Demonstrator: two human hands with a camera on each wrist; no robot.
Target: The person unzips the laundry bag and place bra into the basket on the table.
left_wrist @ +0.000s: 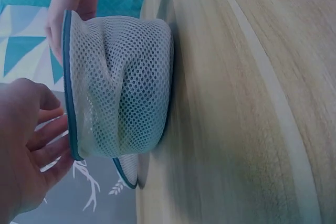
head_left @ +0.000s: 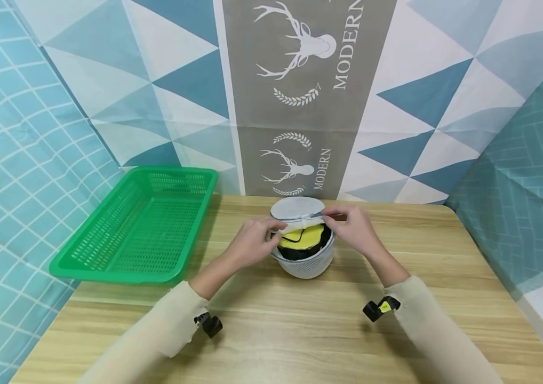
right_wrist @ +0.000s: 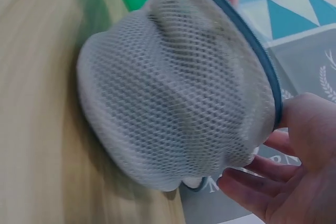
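Note:
A round white mesh laundry bag [head_left: 307,265] with a blue-grey zip edge [left_wrist: 70,87] sits upright on the table. Its round lid [head_left: 297,207] is folded open toward the wall. Inside lies a yellow and black item [head_left: 302,238] with a thin black cord across it; its kind cannot be made out. My left hand [head_left: 254,241] pinches the left side of the rim, where a pale fabric strip [head_left: 300,225] crosses the opening. On the opposite side my right hand [head_left: 352,228] grips the rim between thumb and fingers, as the right wrist view also shows.
To the left stands a green plastic basket [head_left: 186,250] with slotted walls, its near end reaching the table's left edge. Patterned wall covering [head_left: 194,106] rises right behind the wooden table [head_left: 290,330]. Blue tiled-pattern sheets [head_left: 526,197] flank both sides.

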